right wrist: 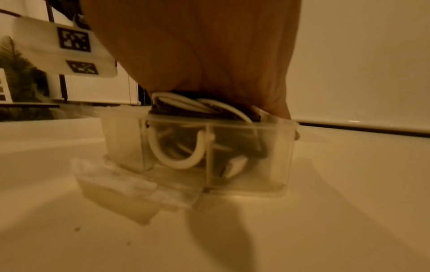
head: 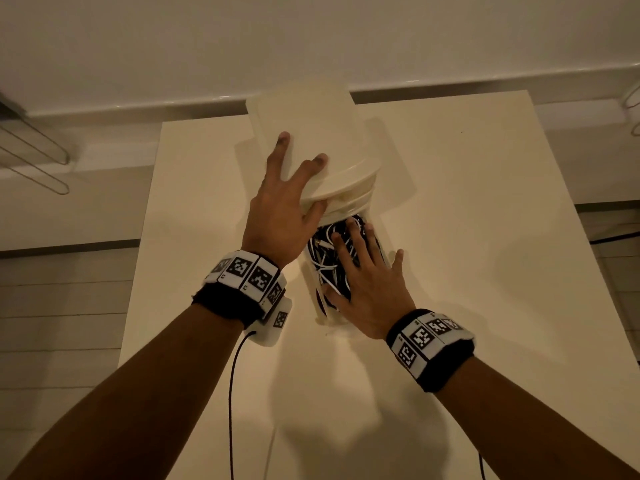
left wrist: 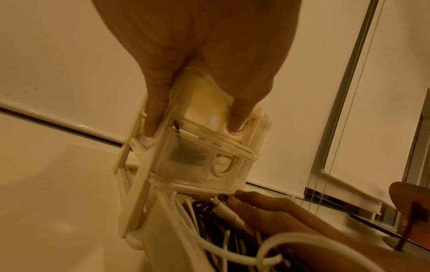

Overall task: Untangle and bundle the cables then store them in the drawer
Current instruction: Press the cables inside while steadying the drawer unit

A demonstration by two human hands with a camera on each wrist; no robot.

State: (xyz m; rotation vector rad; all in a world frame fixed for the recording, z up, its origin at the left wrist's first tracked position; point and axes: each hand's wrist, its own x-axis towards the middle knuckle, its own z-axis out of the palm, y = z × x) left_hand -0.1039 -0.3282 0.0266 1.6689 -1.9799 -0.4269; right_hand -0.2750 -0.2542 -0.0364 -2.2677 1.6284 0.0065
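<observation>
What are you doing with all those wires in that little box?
A person is packing black and white cables into the pulled-out drawer of a small plastic drawer unit on the table. The right hand lies flat on the cables and presses them down; they heap above the drawer's rim. The left hand holds the unit's top to steady it. The drawer is not yet pushed in.

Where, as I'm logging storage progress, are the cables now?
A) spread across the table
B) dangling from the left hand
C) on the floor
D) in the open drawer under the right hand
D: the cables lie in the pulled-out drawer, the right hand pressing flat on them while the left hand grips the drawer unit.
</observation>
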